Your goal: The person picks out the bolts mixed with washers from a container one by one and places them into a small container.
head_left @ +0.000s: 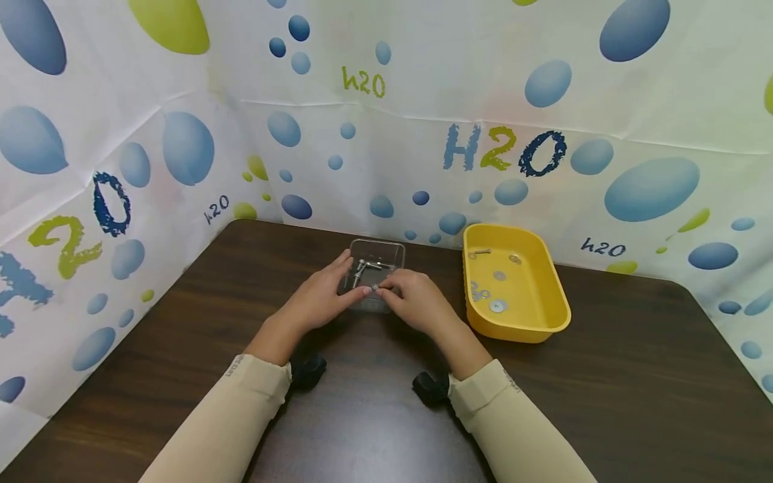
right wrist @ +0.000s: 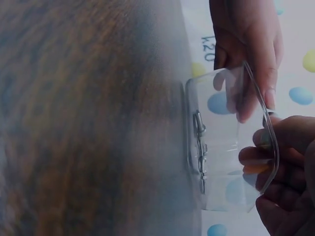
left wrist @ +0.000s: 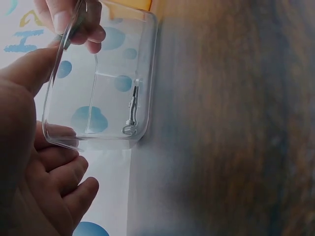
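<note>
Left hand (head_left: 317, 302) curls its fingers round the near-left rim of the clear plastic tray (head_left: 386, 251), which sits at the table's (head_left: 181, 322) far edge, centre, with bolts (head_left: 364, 267) inside. Right hand (head_left: 417, 300) pinches a small metal piece (head_left: 376, 288) over the tray's near rim. Yellow bin (head_left: 558, 295) with washers (head_left: 498, 306) stands just right. Looks like sorting hardware mid-transfer; the next move calls for a clean release into the tray.
</note>
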Demonstrator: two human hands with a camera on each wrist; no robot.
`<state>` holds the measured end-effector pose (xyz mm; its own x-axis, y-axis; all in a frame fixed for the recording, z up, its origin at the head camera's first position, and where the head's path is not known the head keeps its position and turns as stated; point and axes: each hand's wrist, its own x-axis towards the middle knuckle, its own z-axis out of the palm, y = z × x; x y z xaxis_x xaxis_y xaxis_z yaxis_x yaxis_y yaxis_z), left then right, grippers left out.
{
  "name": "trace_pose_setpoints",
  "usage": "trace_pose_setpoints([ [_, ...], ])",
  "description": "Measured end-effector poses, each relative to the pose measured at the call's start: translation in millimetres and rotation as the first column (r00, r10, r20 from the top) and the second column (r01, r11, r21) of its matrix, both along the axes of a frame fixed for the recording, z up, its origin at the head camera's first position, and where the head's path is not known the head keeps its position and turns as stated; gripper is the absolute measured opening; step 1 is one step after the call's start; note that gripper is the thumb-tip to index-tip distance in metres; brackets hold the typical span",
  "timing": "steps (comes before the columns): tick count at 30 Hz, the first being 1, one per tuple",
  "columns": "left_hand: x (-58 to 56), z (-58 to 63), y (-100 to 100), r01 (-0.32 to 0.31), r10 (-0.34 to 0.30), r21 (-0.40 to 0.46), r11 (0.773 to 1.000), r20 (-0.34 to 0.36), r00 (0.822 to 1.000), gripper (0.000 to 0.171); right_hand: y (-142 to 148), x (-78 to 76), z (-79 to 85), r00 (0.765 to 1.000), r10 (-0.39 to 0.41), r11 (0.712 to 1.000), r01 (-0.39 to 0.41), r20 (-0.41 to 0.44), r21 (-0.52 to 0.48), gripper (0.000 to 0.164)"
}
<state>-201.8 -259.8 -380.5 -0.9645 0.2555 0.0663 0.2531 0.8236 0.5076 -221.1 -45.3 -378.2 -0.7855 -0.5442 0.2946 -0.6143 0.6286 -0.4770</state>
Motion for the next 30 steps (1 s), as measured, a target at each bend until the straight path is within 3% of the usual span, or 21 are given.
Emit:
trace_pose_setpoints([
  [8, -0.1, 0.4, -1.6, 0.003, -0.003, 0.006, 1.0, -0.017, 1.0, 0.087, -2.0, -0.6, -0.5, 0.999, 0.029, 0.997, -0.027, -0.018, 0.066, 0.02],
  [14, -0.8, 1.4, 0.1, 0.001, -0.001, 0.006, 1.0, -0.012, 1.0, 0.087, 0.0, -0.6, -1.0, 0.998, 0.04, 0.998, -0.037, -0.044, 0.055, 0.019],
  [24, -3.0, -0.9, -1.3, 0.009, -0.009, 0.019, 1.0, -0.012, 1.0, 0.09, 0.3, 0.1, -0.3, 1.0, 0.023, 0.998, -0.022, -0.016, 0.053, 0.021],
  [30, -2.0, 5.7, -1.8, 0.008, -0.008, 0.004, 1.0, 0.011, 1.0, 0.088, 0.1, 0.9, 3.4, 1.0, 0.016, 1.0, -0.016, 0.018, 0.014, 0.019],
])
